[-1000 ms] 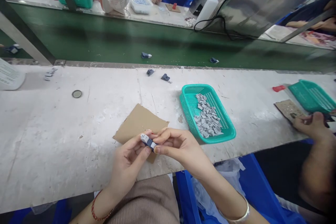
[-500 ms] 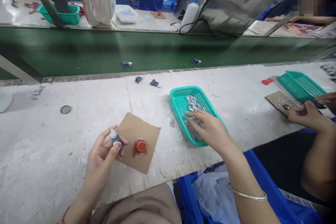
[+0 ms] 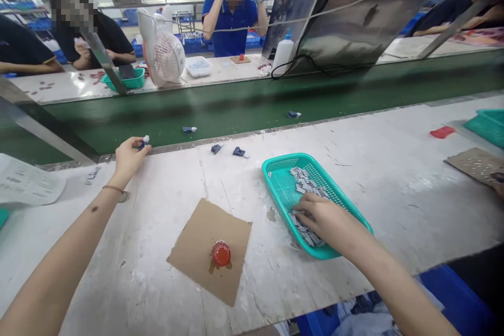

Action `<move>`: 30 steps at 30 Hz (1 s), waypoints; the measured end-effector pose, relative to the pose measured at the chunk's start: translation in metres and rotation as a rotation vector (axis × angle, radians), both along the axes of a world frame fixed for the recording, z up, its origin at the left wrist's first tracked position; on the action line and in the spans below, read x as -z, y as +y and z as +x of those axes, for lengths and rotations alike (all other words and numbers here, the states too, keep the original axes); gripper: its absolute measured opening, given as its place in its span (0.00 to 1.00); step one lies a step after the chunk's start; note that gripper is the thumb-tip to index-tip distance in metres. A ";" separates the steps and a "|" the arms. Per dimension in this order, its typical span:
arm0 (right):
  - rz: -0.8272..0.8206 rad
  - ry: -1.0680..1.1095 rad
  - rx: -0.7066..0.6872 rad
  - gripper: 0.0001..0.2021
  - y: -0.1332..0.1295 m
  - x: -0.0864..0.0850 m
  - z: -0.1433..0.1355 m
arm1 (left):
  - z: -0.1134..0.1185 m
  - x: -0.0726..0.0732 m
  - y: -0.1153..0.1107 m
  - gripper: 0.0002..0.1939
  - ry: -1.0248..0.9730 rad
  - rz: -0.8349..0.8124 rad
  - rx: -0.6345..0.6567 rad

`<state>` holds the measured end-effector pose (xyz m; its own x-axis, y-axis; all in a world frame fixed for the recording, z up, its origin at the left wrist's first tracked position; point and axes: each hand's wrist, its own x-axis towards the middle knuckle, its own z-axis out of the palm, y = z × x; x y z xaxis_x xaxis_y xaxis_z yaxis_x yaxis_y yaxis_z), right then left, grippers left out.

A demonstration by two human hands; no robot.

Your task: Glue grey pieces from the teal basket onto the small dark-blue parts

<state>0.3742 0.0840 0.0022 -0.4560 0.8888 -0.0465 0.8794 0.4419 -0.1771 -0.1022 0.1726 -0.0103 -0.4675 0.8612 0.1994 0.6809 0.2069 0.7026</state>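
Note:
My left hand [image 3: 130, 157] is stretched to the far edge of the table, its fingers closed on a small dark blue piece with a white tip [image 3: 144, 142]. My right hand [image 3: 317, 215] reaches into a green basket [image 3: 271, 184], fingers bent down among small grey pieces [image 3: 305, 181]; whether it grips one is hidden. Between my arms lies a brown cardboard square [image 3: 197, 236] carrying a red cap [image 3: 221, 254] with wet brown glue around it. Two dark blue pieces [image 3: 216, 148] rest near the table's far edge.
Beyond the table runs a green belt [image 3: 236, 102] with two dark blue pieces [image 3: 189, 129] on it. A metal post [image 3: 43, 115] stands at the left. At the right are another cardboard [image 3: 468, 165], a red piece [image 3: 442, 132] and a green basket [image 3: 486, 128]. People sit across the belt.
My left hand has moved from beside the cardboard to the table's far left edge, carrying the blue piece. My right hand's fingers have lowered into the grey pieces. The view has tilted up.

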 end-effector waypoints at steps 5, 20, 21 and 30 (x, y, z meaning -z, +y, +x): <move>0.025 0.057 0.019 0.11 0.000 0.008 0.006 | -0.014 -0.001 0.049 0.08 0.183 -0.071 0.085; 0.056 0.565 -0.148 0.08 -0.053 -0.023 -0.075 | 0.054 0.008 0.076 0.10 -0.019 -0.035 0.303; 0.027 0.552 -0.198 0.08 -0.057 -0.022 -0.086 | 0.056 0.007 0.069 0.12 -0.087 -0.027 0.267; -0.020 0.339 -0.431 0.09 -0.072 -0.007 -0.126 | 0.083 -0.002 -0.056 0.12 -0.854 -0.305 0.279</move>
<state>0.2481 0.0115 0.0096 -0.7709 0.6186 0.1517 0.5114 0.7432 -0.4314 -0.0195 0.1170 -0.0079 -0.1207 0.9224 -0.3668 0.0144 0.3711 0.9285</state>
